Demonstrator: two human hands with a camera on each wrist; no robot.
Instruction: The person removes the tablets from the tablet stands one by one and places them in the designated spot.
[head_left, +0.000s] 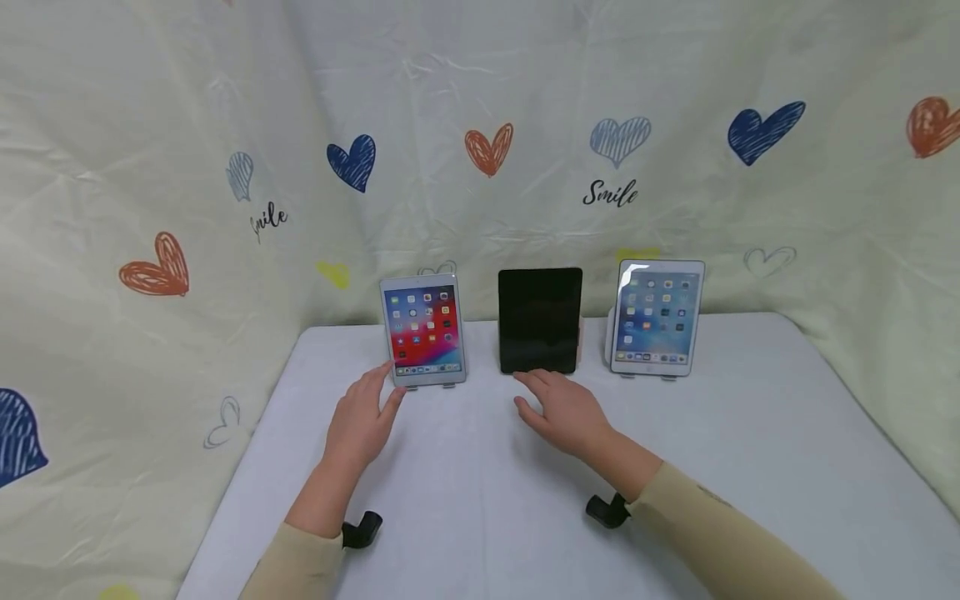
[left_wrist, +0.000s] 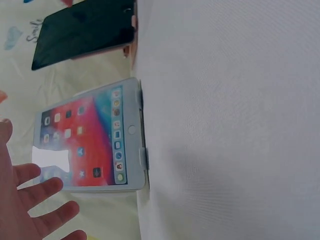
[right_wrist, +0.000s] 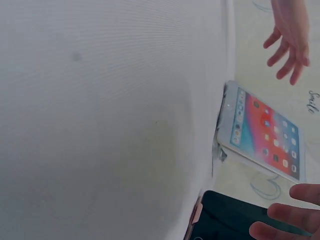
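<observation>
Three tablets lean on stands along the back of the table. On the left is a white-framed tablet (head_left: 423,329) with a red and blue lit screen. My left hand (head_left: 360,417) reaches toward its lower left corner, fingers spread and holding nothing. The left wrist view shows these spread fingers (left_wrist: 47,192) beside that tablet (left_wrist: 85,145). In the middle stands a black tablet (head_left: 540,319) with a dark screen. My right hand (head_left: 562,412) hovers before its lower edge, fingers loosely extended and nothing held. A second white-framed tablet (head_left: 658,317) with a light blue screen stands at the right.
A white cloth (head_left: 480,492) covers the table. Behind it hangs a cream curtain (head_left: 420,75) printed with hearts and the word Smile. Each wrist wears a black camera mount, the left mount (head_left: 362,530) and the right mount (head_left: 607,510) both near the table.
</observation>
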